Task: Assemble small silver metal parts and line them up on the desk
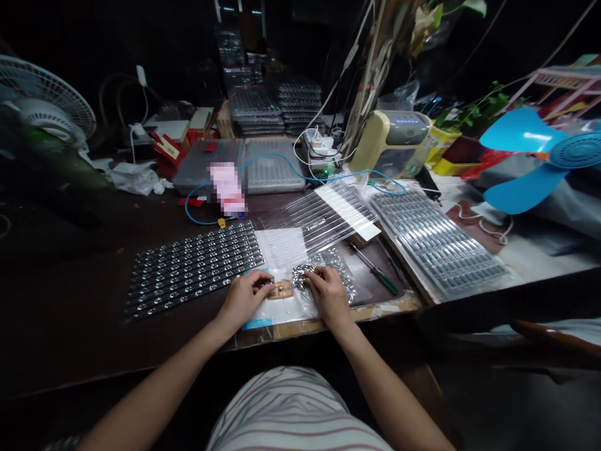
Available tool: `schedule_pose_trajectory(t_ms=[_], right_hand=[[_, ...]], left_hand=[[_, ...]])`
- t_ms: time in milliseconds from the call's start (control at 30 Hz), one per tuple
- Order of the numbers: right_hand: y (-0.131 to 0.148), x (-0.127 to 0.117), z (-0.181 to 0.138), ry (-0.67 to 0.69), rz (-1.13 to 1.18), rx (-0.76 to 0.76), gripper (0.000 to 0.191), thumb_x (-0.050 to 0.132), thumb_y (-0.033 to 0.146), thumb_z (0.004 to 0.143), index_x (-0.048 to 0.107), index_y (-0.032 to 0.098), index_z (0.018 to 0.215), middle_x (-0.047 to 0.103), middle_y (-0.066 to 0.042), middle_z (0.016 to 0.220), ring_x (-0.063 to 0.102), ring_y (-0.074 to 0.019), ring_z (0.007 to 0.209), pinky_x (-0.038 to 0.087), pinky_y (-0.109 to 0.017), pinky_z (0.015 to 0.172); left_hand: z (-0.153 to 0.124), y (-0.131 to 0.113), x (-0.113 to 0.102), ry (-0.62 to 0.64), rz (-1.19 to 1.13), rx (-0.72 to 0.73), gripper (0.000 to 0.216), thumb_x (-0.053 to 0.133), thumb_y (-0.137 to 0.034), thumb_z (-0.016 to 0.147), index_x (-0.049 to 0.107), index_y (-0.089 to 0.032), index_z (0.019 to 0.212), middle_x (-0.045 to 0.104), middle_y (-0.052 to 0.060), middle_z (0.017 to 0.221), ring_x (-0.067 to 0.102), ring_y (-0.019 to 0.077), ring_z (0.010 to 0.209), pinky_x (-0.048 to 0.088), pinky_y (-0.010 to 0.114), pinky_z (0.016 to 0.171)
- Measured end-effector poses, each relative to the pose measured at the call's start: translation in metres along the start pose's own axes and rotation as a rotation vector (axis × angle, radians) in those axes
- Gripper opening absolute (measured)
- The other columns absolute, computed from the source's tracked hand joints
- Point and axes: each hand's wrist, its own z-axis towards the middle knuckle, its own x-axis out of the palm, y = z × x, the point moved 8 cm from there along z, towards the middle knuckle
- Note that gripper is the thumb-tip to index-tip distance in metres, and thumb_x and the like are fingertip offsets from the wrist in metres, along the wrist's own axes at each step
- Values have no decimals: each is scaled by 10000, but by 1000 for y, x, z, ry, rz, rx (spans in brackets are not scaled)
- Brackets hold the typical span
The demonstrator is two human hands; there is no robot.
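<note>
My left hand (245, 297) rests on the bench edge with fingers curled against a small brown block (280, 290) that lies on a white sheet (282, 250). My right hand (325, 289) sits just right of the block, fingers bent into a heap of small shiny metal parts (323, 266). What either hand's fingertips pinch is too small to make out. A black tray (192, 266) with rows of small parts lies left of my left hand.
A clear ribbed tray (436, 241) sits to the right, with a green-handled screwdriver (378, 272) beside it. Clear plastic sleeves (323, 213) lie behind the sheet. A blue cable (206, 219), stacked trays (267, 166), a beige device (394, 141) and two fans (539, 153) crowd the back.
</note>
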Motion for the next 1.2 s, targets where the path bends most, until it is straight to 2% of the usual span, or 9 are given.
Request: schedule_pose_trajectory(t_ms=[167,333,533,633,733,867,1033,1200], right_hand=[[-2,-3,-2,-14,78,-3,222,452,209,935,649,209,1035,630,-60,901,555,-188,853,458,-304,757],[-3,-3,-2,9,159,13,151,509,245,917,660,233,919,658,-37,884,588,-176,848,468,-296,765],[-5,-2,-2,4,175,20,157,501,245,918,650,223,962,675,-47,912,598,-183,871,469,-309,784],[-4,-3,-1,14,187,28,120,535,250,901,651,219,899,681,-34,869,601,-177,832,453,-300,762],[6,1,3,48,148,30,83,611,282,863,657,225,824,682,-10,797,598,-167,783,411,-296,741],[34,18,8,142,120,-53,98,664,334,828,678,243,795,685,-2,811,573,-160,796,361,-313,771],[53,31,9,167,48,-114,79,648,335,842,715,299,862,667,-9,877,528,-171,830,327,-338,765],[41,19,10,152,-19,-110,219,616,290,861,663,296,1075,638,-39,1044,508,-207,933,350,-351,777]], left_hand=[[-6,-10,10,-40,51,136,92,620,-239,817,693,-199,856,677,39,856,622,168,785,490,292,710],[-8,-11,15,-32,80,162,106,624,-262,827,700,-212,879,665,42,846,609,168,776,483,303,722],[-8,-12,17,-29,149,164,96,628,-255,823,707,-209,854,643,44,817,595,170,768,470,301,711],[-8,-14,18,-22,166,172,92,618,-242,825,702,-206,835,637,42,800,590,176,775,463,303,708],[-7,-13,17,-24,130,164,91,607,-235,828,691,-201,823,643,39,804,592,177,783,463,305,717],[-4,-5,5,-136,-15,99,107,586,-238,835,679,-185,821,649,43,840,608,167,801,483,287,712],[-2,0,1,-163,-49,65,104,598,-237,817,686,-181,811,647,44,837,612,165,803,490,260,669],[-2,7,3,-158,-78,39,117,597,-256,817,688,-183,810,652,48,850,615,167,808,489,243,622]])
